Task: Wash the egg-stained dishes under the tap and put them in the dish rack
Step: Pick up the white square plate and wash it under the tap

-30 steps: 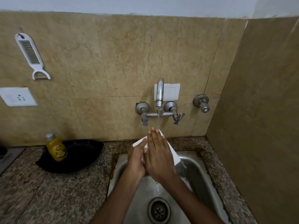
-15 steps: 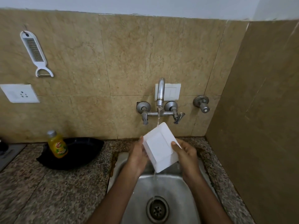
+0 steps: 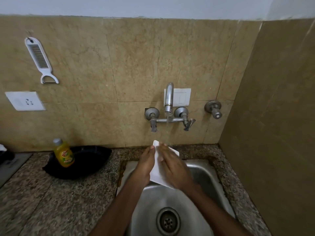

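Two hands on one plate (image 3: 157,173), held tilted over the sink (image 3: 202,169), just under the running tap (image 3: 169,97). Left hand (image 3: 145,163) grips the plate's left edge, fingers mostly hidden behind it. Right hand (image 3: 175,169) lies flat on the face, fingers straight, grasping nothing. Risks:
- The wet plate has a one-sided grip, so a hard rub could shove it loose onto the steel.
- Water (image 3: 167,120) lands near the top corner, so the lower part may stay unrinsed.
- Splash onto the counter (image 3: 68,201) looks likely.

Rack not in view.
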